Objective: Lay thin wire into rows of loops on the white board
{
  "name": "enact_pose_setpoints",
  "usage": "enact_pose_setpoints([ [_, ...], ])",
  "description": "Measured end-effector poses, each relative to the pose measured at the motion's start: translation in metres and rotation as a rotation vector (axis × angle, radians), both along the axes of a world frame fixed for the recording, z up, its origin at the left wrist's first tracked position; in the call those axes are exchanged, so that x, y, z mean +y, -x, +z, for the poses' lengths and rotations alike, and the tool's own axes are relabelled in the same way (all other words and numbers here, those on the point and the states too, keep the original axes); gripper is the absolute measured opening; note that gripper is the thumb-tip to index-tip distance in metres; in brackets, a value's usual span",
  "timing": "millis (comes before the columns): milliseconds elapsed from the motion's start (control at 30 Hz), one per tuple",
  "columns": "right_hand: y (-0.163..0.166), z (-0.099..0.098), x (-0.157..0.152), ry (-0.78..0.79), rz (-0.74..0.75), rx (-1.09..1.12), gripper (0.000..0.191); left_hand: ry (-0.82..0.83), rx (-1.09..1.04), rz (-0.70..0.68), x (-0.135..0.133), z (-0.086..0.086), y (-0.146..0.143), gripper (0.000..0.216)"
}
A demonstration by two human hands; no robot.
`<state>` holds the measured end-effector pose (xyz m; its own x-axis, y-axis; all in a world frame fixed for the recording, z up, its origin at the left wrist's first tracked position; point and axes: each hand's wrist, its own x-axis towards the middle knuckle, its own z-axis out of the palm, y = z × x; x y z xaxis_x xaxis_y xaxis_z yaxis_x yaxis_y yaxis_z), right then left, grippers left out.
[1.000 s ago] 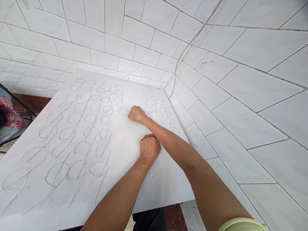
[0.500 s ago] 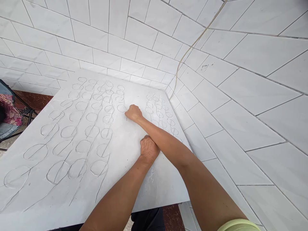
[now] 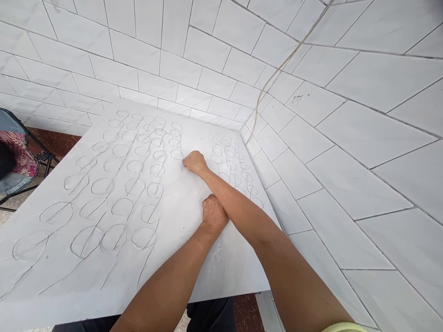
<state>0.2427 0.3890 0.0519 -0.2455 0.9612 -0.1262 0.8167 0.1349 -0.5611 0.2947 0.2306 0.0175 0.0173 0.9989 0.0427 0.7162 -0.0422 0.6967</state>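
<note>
My right hand (image 3: pixel 194 162) is closed, low over the white tabletop, at the near end of a column of thin wire loops. A short thin wire (image 3: pixel 182 168) pokes out beside its fingers; the rest of it is hidden. Nearer to me, my left hand (image 3: pixel 214 212) is a fist on the table, partly under my right forearm, and its fingers are turned out of sight. Round wire loops with straight tails, such as one wire loop (image 3: pixel 143 238), lie in overlapping columns on the left. More wire loops (image 3: pixel 236 179) lie to the right, partly behind my right arm.
The white table (image 3: pixel 180 263) stands in a corner of white tiled walls (image 3: pixel 207 46). A pale cord (image 3: pixel 275 71) hangs down the corner to the table's far edge. At the left is a folding chair (image 3: pixel 20 161) with flowered cloth.
The view has shifted slightly, so the table and loops sit a little further right. Both hands keep nearly the same place and closed shape.
</note>
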Motion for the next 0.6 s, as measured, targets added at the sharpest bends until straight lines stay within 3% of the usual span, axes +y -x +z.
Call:
enact_pose_setpoints([
  [267, -0.012, -0.014, 0.007, 0.058, 0.000, 0.261, 0.013, -0.038, 0.014, -0.017, 0.001, -0.006, -0.003, 0.016],
  [600, -0.023, -0.017, 0.006, 0.119, 0.057, 0.518, 0.010, -0.082, 0.035, -0.020, 0.002, -0.010, -0.005, 0.004],
])
